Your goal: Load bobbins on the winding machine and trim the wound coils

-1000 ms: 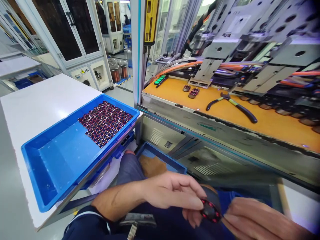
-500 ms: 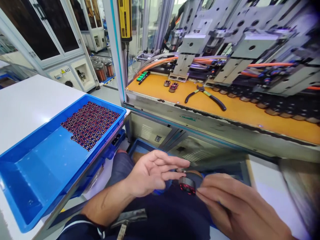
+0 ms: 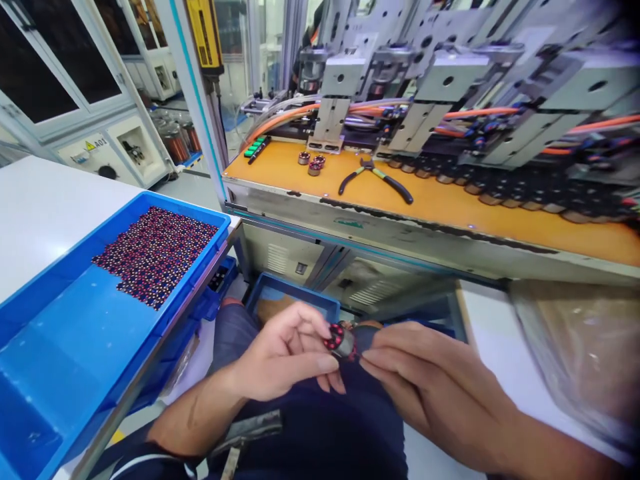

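Left fingers (image 3: 325,364) pinch a grey, red-dotted cylinder (image 3: 343,344); whether right fingers (image 3: 383,360) grasp it is unclear.

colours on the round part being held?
The round part: grey side, dark end with red spots. Best in head view.

Part (image 3: 343,344): side looks metal, smooth, dull. Tray (image 3: 65,323): blue plastic, smooth, lightly glossy. Table (image 3: 50,207): white, smooth, glossy. Plier grips (image 3: 399,189) look like smooth plastic. Trousers (image 3: 234,337): matt cloth. Bag (image 3: 575,347) is clear, creased, shiny plastic.
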Motion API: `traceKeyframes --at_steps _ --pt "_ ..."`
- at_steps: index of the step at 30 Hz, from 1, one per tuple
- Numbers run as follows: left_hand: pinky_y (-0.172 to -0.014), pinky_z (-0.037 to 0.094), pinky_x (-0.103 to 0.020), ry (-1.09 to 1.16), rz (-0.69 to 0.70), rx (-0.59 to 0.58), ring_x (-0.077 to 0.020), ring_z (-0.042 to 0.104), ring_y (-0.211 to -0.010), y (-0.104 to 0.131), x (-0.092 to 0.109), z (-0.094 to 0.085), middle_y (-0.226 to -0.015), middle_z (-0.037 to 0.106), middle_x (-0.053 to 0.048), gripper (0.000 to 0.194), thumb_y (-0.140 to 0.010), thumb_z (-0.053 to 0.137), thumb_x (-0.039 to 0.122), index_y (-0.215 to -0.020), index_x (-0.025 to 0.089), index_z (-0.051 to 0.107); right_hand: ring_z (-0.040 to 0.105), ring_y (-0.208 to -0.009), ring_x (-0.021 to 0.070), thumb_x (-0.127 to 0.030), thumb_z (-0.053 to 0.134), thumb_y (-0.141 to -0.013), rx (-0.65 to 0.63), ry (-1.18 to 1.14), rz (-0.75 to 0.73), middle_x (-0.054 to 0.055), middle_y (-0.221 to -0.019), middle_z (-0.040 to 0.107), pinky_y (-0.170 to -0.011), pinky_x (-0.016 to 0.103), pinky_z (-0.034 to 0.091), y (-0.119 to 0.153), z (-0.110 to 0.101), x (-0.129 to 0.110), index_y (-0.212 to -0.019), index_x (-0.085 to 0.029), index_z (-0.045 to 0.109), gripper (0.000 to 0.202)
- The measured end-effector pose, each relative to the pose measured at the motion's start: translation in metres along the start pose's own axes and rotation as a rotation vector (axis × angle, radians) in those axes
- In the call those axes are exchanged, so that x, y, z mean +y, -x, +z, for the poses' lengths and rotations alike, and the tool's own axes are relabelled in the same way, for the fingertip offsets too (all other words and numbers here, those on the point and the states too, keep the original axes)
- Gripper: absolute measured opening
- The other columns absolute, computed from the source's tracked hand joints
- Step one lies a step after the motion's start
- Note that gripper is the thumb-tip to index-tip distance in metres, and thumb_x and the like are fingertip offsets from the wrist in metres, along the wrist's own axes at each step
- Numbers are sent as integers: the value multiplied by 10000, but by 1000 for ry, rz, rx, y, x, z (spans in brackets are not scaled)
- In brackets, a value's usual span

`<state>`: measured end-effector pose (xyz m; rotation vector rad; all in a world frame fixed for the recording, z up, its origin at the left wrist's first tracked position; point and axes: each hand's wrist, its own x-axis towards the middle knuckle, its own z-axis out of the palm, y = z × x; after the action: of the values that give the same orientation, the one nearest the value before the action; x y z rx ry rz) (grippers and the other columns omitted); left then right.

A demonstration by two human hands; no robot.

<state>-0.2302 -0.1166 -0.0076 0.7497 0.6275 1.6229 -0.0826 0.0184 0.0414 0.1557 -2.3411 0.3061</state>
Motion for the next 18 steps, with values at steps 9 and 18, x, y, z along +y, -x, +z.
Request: traceKeyframes --at_steps 9,18 --pt "-984 538 -366 53 187 79 -244 642 -1206 -5 3 2 -1142 723 -47 355 -732 841 359 -1013 245 655 639 -720 139 -97 540 -950 59 -121 -16 71 -805 648 -624 259 562 -2 2 2 -941 -118 599 63" --pt "-540 482 -213 -85 -223 -45 -128 641 -565 -9 2 -1 -682 691 -33 283 -894 664 407 -988 141 645 601 -691 123 -92 551 -948 102 -190 -9 69 -797 635 -616 256 535 5 1 5 -920 -103 602 59"
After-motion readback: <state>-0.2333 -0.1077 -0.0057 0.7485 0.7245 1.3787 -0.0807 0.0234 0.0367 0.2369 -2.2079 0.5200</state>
